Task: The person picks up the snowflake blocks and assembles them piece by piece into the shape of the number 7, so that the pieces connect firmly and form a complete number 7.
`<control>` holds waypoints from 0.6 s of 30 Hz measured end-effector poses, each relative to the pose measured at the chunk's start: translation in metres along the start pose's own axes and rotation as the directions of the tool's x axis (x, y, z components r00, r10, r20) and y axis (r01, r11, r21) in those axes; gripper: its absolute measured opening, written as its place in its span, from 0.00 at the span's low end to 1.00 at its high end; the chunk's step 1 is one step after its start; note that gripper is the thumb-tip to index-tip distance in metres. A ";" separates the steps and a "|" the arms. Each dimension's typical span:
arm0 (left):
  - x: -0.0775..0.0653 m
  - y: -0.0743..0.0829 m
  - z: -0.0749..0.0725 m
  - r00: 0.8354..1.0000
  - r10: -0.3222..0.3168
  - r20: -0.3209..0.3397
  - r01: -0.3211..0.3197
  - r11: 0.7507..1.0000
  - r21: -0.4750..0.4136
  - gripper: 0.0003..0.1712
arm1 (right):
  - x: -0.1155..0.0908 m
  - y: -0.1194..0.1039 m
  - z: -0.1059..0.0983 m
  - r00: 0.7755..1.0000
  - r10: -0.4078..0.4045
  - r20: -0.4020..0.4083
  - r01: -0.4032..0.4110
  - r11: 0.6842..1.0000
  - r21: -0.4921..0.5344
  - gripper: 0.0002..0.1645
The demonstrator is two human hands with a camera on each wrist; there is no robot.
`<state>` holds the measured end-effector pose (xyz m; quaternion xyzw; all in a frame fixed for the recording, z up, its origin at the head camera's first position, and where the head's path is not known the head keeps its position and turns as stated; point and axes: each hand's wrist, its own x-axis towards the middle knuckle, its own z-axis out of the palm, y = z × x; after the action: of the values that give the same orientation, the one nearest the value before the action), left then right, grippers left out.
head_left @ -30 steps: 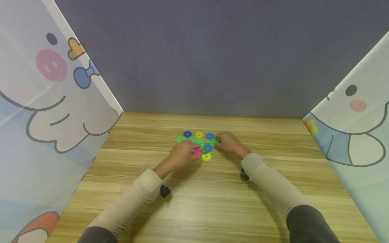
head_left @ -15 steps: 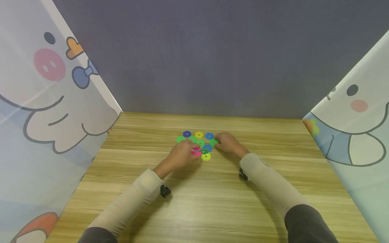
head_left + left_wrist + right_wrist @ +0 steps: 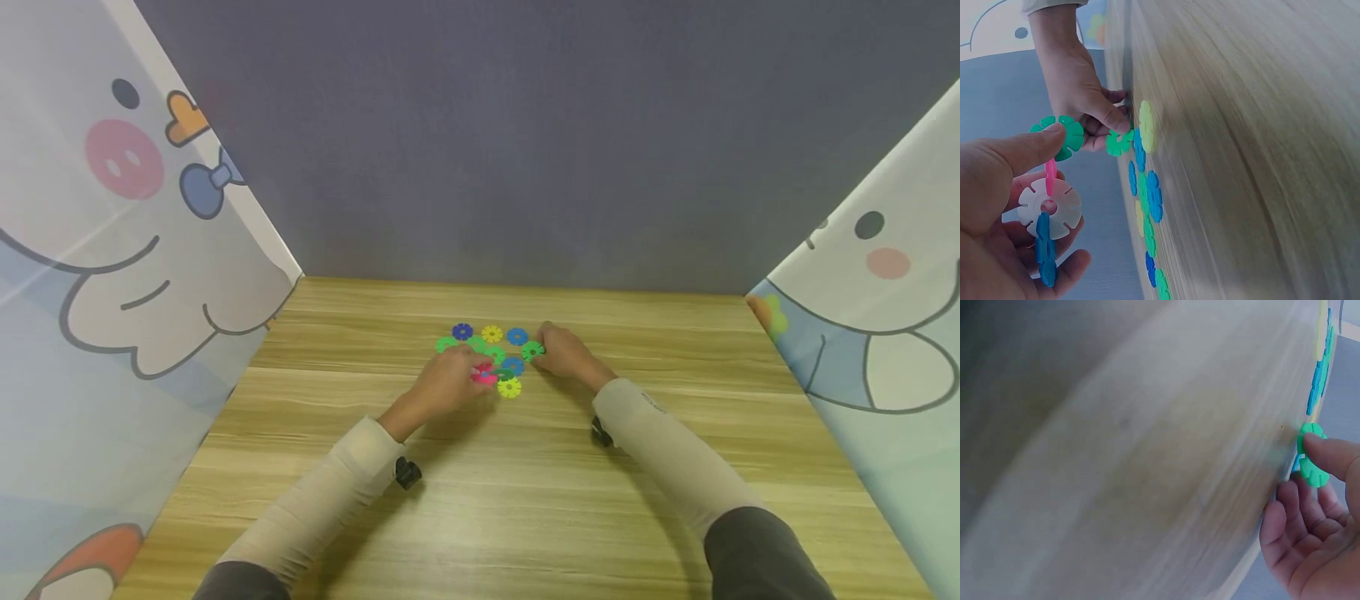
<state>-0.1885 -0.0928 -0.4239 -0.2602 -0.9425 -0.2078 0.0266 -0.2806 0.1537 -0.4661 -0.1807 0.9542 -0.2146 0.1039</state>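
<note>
My left hand [image 3: 446,379] holds a small chain of interlocked slotted plastic discs. In the left wrist view the chain shows a green disc [image 3: 1072,139] under the thumb, a pink disc [image 3: 1050,178], a white disc [image 3: 1067,211] and a blue disc [image 3: 1046,253]. To the right of it, my right hand [image 3: 566,352] pinches a single light green slotted disc [image 3: 532,351] between thumb and fingers, just above the table. The right wrist view shows the thumb across this green disc [image 3: 1315,472], with the other fingers curled below.
Several loose discs lie flat between and behind the hands, among them a yellow disc [image 3: 510,388], a blue disc [image 3: 517,336] and a dark blue disc [image 3: 462,332]. The wooden table [image 3: 525,500] meets a grey panel [image 3: 525,167] at the back and printed side panels.
The light green disc at my right fingertips is lifted and tilted, more of it showing now. My left hand stays in place with its chain.
</note>
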 end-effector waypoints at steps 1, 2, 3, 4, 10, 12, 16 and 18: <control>0.000 0.000 -0.001 1.000 -0.002 0.001 0.002 1.000 -0.001 0.23 | -0.001 0.000 0.000 1.000 -0.003 0.002 0.003 1.000 -0.002 0.18; 0.000 0.001 -0.001 1.000 -0.004 0.002 0.004 1.000 0.001 0.23 | -0.001 0.000 -0.001 1.000 -0.007 0.002 0.007 1.000 -0.002 0.17; 0.000 0.001 -0.001 1.000 -0.005 0.002 0.005 1.000 0.001 0.23 | -0.002 -0.001 -0.002 1.000 -0.014 0.003 0.014 1.000 0.002 0.17; -0.001 0.001 -0.002 1.000 -0.006 0.002 0.006 1.000 0.001 0.23 | -0.003 -0.001 -0.002 1.000 -0.023 0.005 0.022 1.000 0.008 0.17; 0.001 -0.001 -0.001 1.000 0.001 0.006 -0.001 1.000 0.000 0.25 | -0.010 -0.004 -0.006 0.995 -0.090 -0.029 0.091 0.996 0.021 0.20; 0.001 -0.002 0.000 1.000 -0.006 0.010 0.006 1.000 -0.002 0.26 | -0.012 -0.005 -0.007 0.993 -0.112 -0.046 0.114 0.993 0.043 0.19; 0.001 -0.002 -0.001 1.000 -0.014 0.016 0.014 1.000 -0.004 0.27 | -0.019 -0.007 -0.012 0.991 -0.121 -0.059 0.128 0.982 0.137 0.15; 0.001 -0.002 -0.001 1.000 -0.013 0.016 0.013 1.000 0.000 0.27 | -0.022 -0.008 -0.015 0.991 -0.122 -0.057 0.130 0.977 0.169 0.14</control>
<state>-0.1904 -0.0946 -0.4238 -0.2559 -0.9444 -0.2059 0.0177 -0.2617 0.1611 -0.4469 -0.2263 0.9208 -0.3065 0.0832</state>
